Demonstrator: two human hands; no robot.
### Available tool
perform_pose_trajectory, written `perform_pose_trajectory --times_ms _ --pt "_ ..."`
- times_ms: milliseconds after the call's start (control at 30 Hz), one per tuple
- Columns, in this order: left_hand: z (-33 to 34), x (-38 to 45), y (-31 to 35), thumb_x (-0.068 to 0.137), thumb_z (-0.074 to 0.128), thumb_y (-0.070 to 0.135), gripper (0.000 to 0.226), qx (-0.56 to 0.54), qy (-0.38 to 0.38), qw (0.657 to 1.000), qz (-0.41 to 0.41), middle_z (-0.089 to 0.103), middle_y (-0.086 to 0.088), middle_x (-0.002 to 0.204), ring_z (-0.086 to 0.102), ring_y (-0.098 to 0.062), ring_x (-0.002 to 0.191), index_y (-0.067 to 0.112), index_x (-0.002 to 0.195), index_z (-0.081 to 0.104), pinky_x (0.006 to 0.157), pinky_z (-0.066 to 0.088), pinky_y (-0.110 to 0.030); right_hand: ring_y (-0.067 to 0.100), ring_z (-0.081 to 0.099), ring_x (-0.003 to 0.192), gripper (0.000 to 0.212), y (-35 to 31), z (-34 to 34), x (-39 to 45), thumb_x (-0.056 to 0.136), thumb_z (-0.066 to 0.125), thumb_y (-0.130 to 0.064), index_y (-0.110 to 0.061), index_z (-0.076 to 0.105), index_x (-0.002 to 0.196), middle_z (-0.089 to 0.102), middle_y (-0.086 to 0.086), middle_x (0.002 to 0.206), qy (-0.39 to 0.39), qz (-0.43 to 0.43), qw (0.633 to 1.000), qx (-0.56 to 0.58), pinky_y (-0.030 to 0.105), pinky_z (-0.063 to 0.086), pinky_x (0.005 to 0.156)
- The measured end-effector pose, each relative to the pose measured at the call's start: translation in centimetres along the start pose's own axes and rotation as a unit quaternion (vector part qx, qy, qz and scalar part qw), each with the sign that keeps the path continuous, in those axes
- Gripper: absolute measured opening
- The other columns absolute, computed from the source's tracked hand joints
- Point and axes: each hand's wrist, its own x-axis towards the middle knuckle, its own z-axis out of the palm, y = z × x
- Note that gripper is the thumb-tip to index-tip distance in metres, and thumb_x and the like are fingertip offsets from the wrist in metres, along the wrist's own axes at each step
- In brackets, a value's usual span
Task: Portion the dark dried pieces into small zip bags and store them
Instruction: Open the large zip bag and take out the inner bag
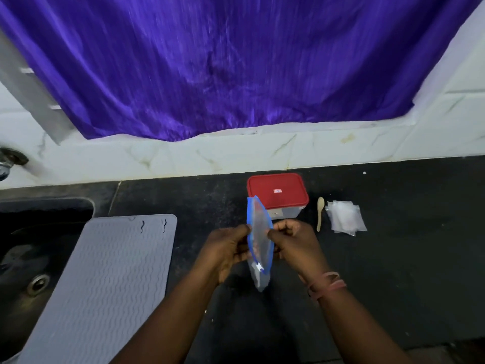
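A clear zip bag with a blue zip strip [258, 240] hangs over the black counter, its mouth pulled apart. My left hand [227, 249] pinches its left lip and my right hand [295, 243] pinches its right lip. Some dark reddish content shows faintly inside the bag. Behind the bag stands a clear container with a red lid [278, 194], lid on. A small wooden spoon [320, 212] lies to the container's right. Beside the spoon rests a stack of small clear zip bags [345, 218].
A grey ribbed mat [105, 282] lies at the left, partly over a dark sink [29, 264] with a drain. A tap [10, 158] sticks out at the far left. White marble tiles and a purple curtain [236, 61] back the black counter [406, 271].
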Motion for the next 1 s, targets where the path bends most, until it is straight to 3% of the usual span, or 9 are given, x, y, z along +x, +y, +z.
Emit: perform_pose_trajectory --times_ms 100,200,267,433,567,667,733,900,1000 --pt "-0.1 -0.1 0.2 0.091 0.071 0.015 0.018 0.137 0.073 0.984 0.085 0.074 -0.015 0.076 0.072 -0.024 0.07 0.004 0.077 0.07 0.073 0.063 -0.038 0.026 0.069 0.062 0.011 0.8 -1.8 0.9 0.083 0.068 -0.003 -0.012 0.066 0.076 0.07 0.008 0.071 0.089 -0.021 0.995 -0.048 0.048 0.061 0.057" --pt "-0.7 -0.8 1.1 0.083 0.068 0.027 0.022 0.431 0.187 0.869 0.156 0.072 -0.003 0.065 0.072 -0.02 0.066 0.01 0.068 0.068 0.065 0.057 -0.031 0.018 0.069 0.064 0.015 1.4 -3.3 1.5 0.08 0.067 -0.01 -0.024 0.064 0.076 0.068 -0.005 0.07 0.132 -0.082 0.98 -0.124 0.048 0.06 0.062" --pt "-0.4 -1.5 1.2 0.085 0.067 0.026 0.014 0.492 0.224 0.825 0.164 0.069 -0.003 0.076 0.066 -0.022 0.075 0.014 0.078 0.062 0.063 0.046 -0.029 0.017 0.069 0.066 0.016 1.4 -3.7 1.8 0.083 0.066 -0.012 -0.026 0.062 0.077 0.069 -0.006 0.074 0.12 -0.09 0.977 -0.153 0.044 0.06 0.067" --pt "1.2 -1.1 -1.0 0.078 0.058 0.01 0.028 0.366 0.13 0.912 0.128 0.075 0.0 0.09 0.072 -0.021 0.086 0.019 0.101 0.071 0.079 0.06 -0.038 0.02 0.07 0.078 0.019 1.6 -2.0 2.0 0.089 0.062 -0.006 -0.021 0.068 0.08 0.071 0.001 0.08 0.009 0.021 0.993 -0.113 0.038 0.06 0.077" --pt "2.6 -2.1 -1.0 0.084 0.039 -0.01 0.04 0.039 0.055 0.998 -0.016 0.077 -0.017 0.082 0.074 -0.025 0.068 0.002 0.094 0.076 0.059 0.061 -0.031 0.029 0.068 0.081 0.024 2.4 -1.3 2.7 0.099 0.047 0.002 -0.004 0.07 0.101 0.072 0.017 0.09 -0.111 0.261 0.933 0.222 0.037 0.062 0.066" --pt "1.1 -1.8 -1.0 0.085 0.032 -0.007 0.039 -0.206 0.039 0.968 -0.141 0.07 -0.019 0.086 0.07 -0.028 0.067 -0.004 0.1 0.069 0.056 0.061 -0.032 0.033 0.065 0.093 0.046 3.2 -2.4 4.2 0.091 0.035 0.012 0.009 0.057 0.132 0.068 0.025 0.108 -0.141 0.369 0.844 0.363 0.043 0.06 0.077" --pt "0.3 -1.6 -1.3 0.079 0.037 0.001 0.043 -0.296 0.039 0.94 -0.163 0.064 -0.017 0.098 0.064 -0.027 0.079 0.001 0.111 0.066 0.075 0.058 -0.037 0.041 0.063 0.105 0.055 3.4 -2.9 4.4 0.082 0.035 0.01 0.013 0.054 0.133 0.06 0.03 0.13 -0.198 0.396 0.81 0.386 0.057 0.055 0.083" --pt "0.7 -2.4 -1.8 0.091 0.055 0.031 0.042 -0.294 -0.062 0.948 -0.105 0.073 -0.026 0.108 0.071 -0.04 0.093 -0.005 0.1 0.077 0.093 0.054 -0.05 0.04 0.07 0.088 0.041 3.9 -2.2 3.9 0.09 0.036 -0.002 0.013 0.063 0.117 0.068 0.027 0.102 -0.253 0.393 0.82 0.33 0.047 0.06 0.08" --pt "0.9 -2.9 -2.0 0.102 0.057 0.037 0.038 -0.097 -0.148 0.983 -0.042 0.068 -0.026 0.117 0.064 -0.033 0.1 0.005 0.115 0.074 0.09 0.051 -0.046 0.028 0.068 0.08 0.024 3.6 -1.4 5.0 0.095 0.045 -0.001 0.0 0.067 0.105 0.068 0.017 0.089 -0.186 0.317 0.865 0.342 0.037 0.058 0.075"
